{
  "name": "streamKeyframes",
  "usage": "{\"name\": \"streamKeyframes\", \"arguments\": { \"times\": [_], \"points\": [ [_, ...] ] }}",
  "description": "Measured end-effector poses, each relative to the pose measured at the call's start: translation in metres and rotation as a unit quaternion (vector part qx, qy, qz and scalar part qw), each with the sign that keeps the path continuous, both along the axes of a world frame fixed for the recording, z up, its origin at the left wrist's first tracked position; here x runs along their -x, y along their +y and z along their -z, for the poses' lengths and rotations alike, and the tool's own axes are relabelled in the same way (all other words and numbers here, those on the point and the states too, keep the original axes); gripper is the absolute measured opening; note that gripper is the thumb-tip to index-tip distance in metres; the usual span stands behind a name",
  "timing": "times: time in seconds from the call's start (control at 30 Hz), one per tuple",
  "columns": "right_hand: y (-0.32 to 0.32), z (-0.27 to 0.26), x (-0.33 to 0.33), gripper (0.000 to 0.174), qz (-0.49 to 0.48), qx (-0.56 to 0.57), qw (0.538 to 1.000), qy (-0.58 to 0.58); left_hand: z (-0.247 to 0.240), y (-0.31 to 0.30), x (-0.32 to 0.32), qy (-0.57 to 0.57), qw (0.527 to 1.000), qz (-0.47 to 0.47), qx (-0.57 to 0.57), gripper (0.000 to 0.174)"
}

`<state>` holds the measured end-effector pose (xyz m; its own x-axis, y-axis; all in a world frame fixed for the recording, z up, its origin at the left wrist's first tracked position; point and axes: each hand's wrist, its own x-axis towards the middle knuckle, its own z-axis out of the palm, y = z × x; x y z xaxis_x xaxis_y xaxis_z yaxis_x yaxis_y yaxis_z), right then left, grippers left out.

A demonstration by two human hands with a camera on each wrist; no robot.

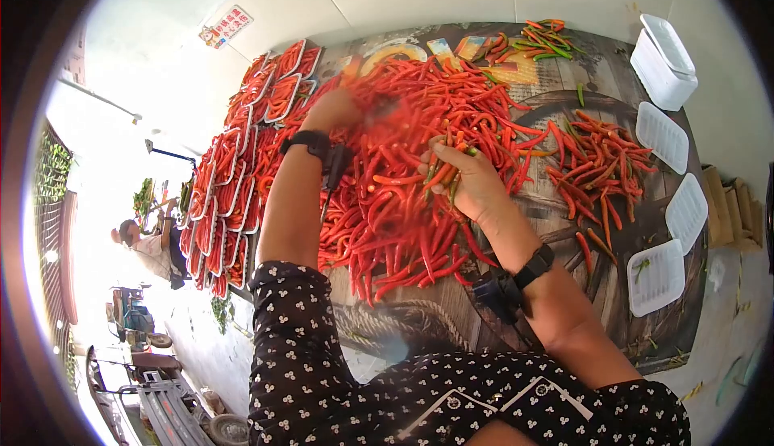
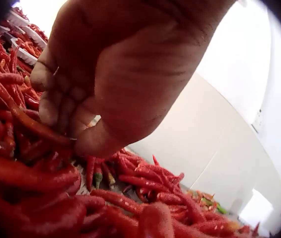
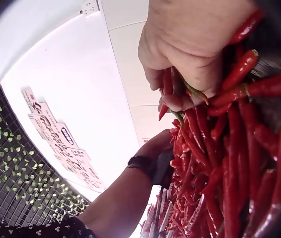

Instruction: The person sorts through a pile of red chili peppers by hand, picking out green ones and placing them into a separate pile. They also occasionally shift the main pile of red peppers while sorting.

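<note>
Roughly parallel, chillies [image 1: 442, 173] in right hand [image 1: 477, 189], pointing away

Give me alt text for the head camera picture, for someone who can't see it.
A person's right hand holds a bunch of chillies over a big red pile on a table; the left hand, blurred, is in the pile. At left stand filled trays, at right empty white trays.
</note>
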<state>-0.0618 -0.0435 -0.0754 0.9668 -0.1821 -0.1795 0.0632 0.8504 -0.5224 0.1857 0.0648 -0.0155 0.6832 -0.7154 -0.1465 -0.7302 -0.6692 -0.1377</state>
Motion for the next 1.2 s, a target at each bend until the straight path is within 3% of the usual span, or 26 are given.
{"name": "streamKeyframes", "arguments": {
  "times": [0.07,0.13,0.17,0.27,0.4,0.47,0.53,0.6,0.67,0.7,0.77,0.87,1.03,1.13,1.2],
  "points": [
    [0.0,0.0,0.0,0.019,0.008,-0.002,1.0,0.002,-0.011,0.009,0.0,-0.016,1.0,0.0,0.009,0.036],
    [0.0,-0.001,0.0,0.019,0.009,-0.003,1.0,0.006,-0.022,0.027,-0.016,0.051,0.993,0.109,0.0,0.031],
    [0.0,-0.001,0.0,0.019,0.012,-0.004,1.0,0.012,-0.028,0.028,-0.01,0.05,0.993,0.108,-0.001,0.031],
    [-0.001,0.002,-0.002,0.02,0.007,-0.001,1.0,-0.002,-0.063,0.023,0.037,0.214,0.945,-0.048,0.243,0.02],
    [-0.002,0.003,-0.003,0.026,-0.009,-0.034,0.999,-0.037,-0.074,0.0,0.099,0.268,0.924,0.043,0.271,0.02],
    [-0.002,0.001,-0.001,0.026,0.005,-0.047,0.998,-0.042,-0.07,-0.005,0.104,0.393,0.869,0.047,0.296,0.022],
    [-0.002,0.003,-0.001,0.025,0.0,-0.021,0.999,-0.03,-0.055,-0.005,0.077,0.335,0.88,0.068,0.331,0.022],
    [-0.002,0.002,0.0,0.024,-0.003,0.002,1.0,-0.018,-0.043,0.003,0.042,0.137,0.961,0.034,0.239,0.025],
    [-0.001,0.0,0.0,0.023,0.008,-0.009,1.0,0.004,-0.014,0.017,-0.002,0.045,0.986,-0.026,0.156,0.031],
    [-0.001,0.002,-0.002,0.023,0.009,-0.011,1.0,0.005,-0.011,0.019,-0.006,0.046,0.987,-0.025,0.154,0.031],
    [-0.001,0.005,-0.004,0.023,0.008,-0.003,1.0,-0.015,-0.003,0.021,-0.013,0.024,0.998,-0.065,-0.012,0.033],
    [-0.002,0.006,-0.003,0.024,0.003,0.0,1.0,-0.01,0.014,0.024,-0.024,0.005,0.998,-0.066,-0.006,0.034],
    [-0.001,0.005,-0.003,0.025,0.007,0.002,1.0,-0.01,0.017,0.023,-0.017,0.085,0.993,-0.047,0.071,0.035],
    [0.0,-0.002,-0.002,0.02,0.018,-0.017,1.0,0.0,0.013,0.02,-0.014,0.035,0.997,-0.072,-0.018,0.024],
    [0.001,-0.005,-0.001,0.015,0.025,-0.039,0.999,0.007,0.007,0.03,-0.018,0.0,0.994,0.112,0.0,0.025]
  ]
}}
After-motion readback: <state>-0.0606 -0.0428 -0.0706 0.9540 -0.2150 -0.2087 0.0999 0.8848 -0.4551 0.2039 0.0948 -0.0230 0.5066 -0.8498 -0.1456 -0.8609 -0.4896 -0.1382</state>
